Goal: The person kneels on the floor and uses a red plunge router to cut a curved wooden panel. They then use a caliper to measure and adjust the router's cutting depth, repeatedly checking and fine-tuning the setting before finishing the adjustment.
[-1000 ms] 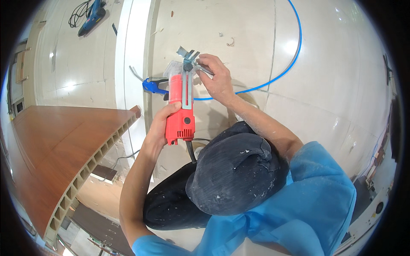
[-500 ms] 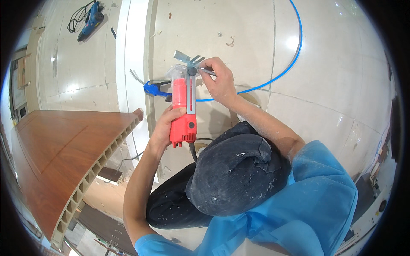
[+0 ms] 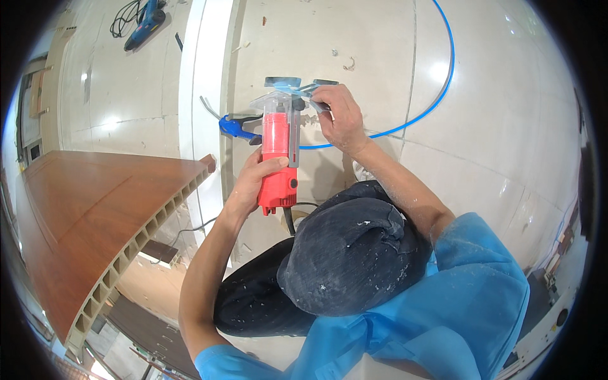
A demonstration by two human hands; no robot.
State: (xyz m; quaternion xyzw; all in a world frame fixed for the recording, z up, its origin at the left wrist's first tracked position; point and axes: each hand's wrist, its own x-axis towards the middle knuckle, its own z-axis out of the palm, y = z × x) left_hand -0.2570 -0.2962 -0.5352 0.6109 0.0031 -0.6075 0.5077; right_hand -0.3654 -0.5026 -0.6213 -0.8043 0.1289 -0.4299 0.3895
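Note:
A red trim router (image 3: 276,142) with a clear plastic base (image 3: 273,102) is in my left hand (image 3: 248,183). My thumb lies across its red body, and the fingers wrap around its left side. A slotted grey metal guide arm (image 3: 295,142) runs along the router's right side. At its far end is a bracket with flat metal plates (image 3: 282,82). My right hand (image 3: 344,119) is closed on the right part of this bracket, fingertips bent around it. Exactly which piece the fingertips pinch is partly hidden. The router's cord (image 3: 289,221) drops toward my legs.
Left of the router, a blue air blow gun (image 3: 234,126) lies by a long white board (image 3: 196,120). Its blue hose (image 3: 437,95) curves across the tiled floor. A brown hollow-core panel (image 3: 107,215) stands at left. Far left lies a blue corded power tool (image 3: 147,26).
The router has turned slightly in my left hand, so the metal plates at its far end show broader. My right hand stays at the bracket. The whole view has shifted a little.

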